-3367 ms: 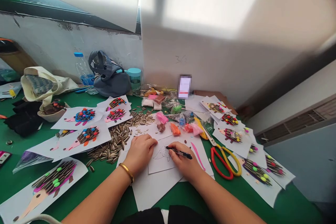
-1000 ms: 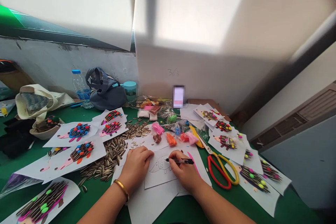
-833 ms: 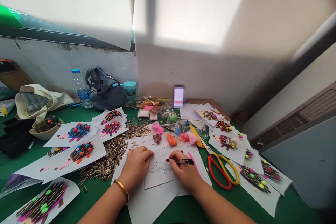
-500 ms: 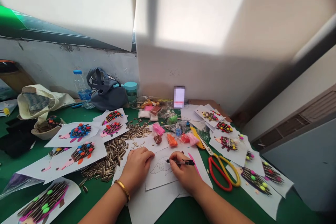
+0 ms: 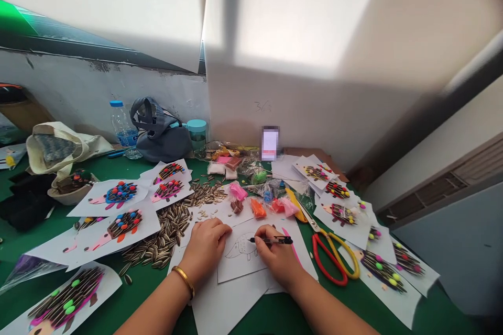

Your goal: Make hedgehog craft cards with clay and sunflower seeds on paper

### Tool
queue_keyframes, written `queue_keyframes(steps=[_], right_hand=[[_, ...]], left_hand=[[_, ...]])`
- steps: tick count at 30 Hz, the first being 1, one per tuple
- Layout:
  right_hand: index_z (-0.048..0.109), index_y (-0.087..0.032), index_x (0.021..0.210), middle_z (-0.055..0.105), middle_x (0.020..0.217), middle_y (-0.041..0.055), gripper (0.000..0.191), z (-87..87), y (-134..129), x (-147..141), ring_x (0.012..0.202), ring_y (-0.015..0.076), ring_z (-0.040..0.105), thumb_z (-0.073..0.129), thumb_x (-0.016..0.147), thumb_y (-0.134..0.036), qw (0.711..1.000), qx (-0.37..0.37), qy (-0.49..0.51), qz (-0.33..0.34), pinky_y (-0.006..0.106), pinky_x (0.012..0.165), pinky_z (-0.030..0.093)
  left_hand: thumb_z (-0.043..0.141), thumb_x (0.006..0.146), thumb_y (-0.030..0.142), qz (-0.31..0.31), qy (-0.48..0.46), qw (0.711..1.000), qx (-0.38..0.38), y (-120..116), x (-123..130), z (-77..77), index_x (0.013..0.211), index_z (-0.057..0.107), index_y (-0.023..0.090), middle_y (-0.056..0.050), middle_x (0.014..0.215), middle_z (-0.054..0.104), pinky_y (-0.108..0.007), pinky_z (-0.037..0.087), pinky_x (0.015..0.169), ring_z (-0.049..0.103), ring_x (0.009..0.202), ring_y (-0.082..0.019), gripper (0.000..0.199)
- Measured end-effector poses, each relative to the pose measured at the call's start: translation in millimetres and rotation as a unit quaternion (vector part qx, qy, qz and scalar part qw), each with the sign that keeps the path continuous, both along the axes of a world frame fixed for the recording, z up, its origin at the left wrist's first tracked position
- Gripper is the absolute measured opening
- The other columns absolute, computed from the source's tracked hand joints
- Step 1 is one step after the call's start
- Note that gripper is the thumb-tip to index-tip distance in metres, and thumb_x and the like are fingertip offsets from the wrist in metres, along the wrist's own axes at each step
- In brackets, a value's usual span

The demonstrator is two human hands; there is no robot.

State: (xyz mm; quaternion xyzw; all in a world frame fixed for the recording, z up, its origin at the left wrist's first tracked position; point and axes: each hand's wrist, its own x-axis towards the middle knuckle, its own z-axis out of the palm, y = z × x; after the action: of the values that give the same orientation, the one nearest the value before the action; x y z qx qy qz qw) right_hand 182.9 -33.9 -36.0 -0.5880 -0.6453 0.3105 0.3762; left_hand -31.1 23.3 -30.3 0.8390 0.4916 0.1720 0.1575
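A black pen point(image 5: 277, 240) is pinched in my right hand point(image 5: 280, 260), its tip on a white sheet point(image 5: 231, 274) that bears a line drawing of a hedgehog. Part of the drawing is hidden behind the right hand. My left hand point(image 5: 208, 246), with a gold bangle at the wrist, lies flat on the left part of the paper, fingers bent toward the sheet and holding nothing. More white paper lies under the sheet. Just left of my left hand is a heap of striped sunflower seeds point(image 5: 163, 233).
Scissors point(image 5: 330, 251) with red and yellow handles lie right of my right hand. Bagged coloured clay point(image 5: 258, 209) sits beyond the hands. Hedgehog pictures point(image 5: 121, 193) flank both sides. A blue bag point(image 5: 165, 141), bottle point(image 5: 124, 133) and phone point(image 5: 270, 144) stand at the back.
The view has shifted slightly. A few more small marks show inside the drawing near the pen tip. Both hands stay in nearly the same place.
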Motion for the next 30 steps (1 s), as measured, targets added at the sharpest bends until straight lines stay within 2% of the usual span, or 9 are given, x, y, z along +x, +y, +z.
queue_keyframes(steps=[30], right_hand=[[0.057,-0.022,0.085,0.062,0.079,0.0004,0.014,0.8,-0.3,1.2,0.074,0.0169,0.057,0.048,0.093,-0.030,1.000,-0.009,-0.005,0.001,0.026,0.062,0.041]], left_hand=[[0.049,0.090,0.016,0.000,-0.006,1.000,-0.004,0.7,0.5,-1.6,0.094,0.071,0.026,-0.003,0.094,0.068,-0.038,0.037,0.085,0.060,0.094,-0.020,0.024]])
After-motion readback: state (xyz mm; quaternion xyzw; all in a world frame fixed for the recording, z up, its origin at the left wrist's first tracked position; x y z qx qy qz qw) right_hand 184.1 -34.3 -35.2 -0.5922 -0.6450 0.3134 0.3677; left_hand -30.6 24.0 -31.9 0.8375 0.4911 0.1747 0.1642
